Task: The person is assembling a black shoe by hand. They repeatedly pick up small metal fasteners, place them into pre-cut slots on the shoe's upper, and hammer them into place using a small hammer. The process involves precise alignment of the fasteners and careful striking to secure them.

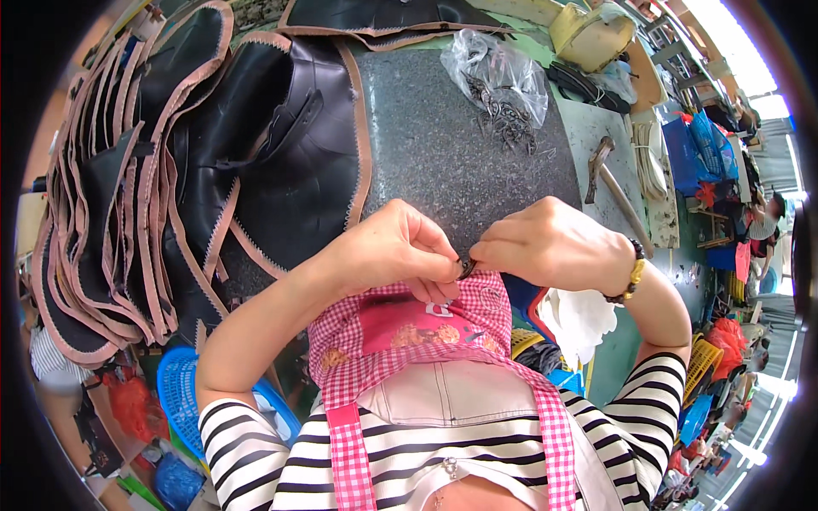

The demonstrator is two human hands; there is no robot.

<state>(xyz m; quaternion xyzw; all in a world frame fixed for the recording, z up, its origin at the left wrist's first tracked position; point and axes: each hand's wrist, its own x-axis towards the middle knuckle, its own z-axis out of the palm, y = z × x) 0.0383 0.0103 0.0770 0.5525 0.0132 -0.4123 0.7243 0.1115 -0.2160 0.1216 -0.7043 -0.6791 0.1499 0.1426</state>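
Observation:
Close above my pink checked apron (409,328), both hands meet at the front edge of the table (417,128). My left hand (396,247) pinches a small dark metal piece (466,269) between thumb and fingertips. From the other side, my right hand (541,243), with a beaded bracelet at its wrist, pinches the same piece. Its exact kind is too small to tell. Beyond the hands lies a clear plastic bag (481,64) with a heap of small dark metal pieces (509,119) spilling out. Black leather panels (311,162) with pinkish zigzag-cut edges lie left of my hands.
A thick stack of similar panels (111,221) fills the table's left side. At the right lie a hammer (624,200) and a bundle of pale strips (650,157). A yellowish container (588,38) stands at the far right. A blue basket (179,396) is beside my left elbow.

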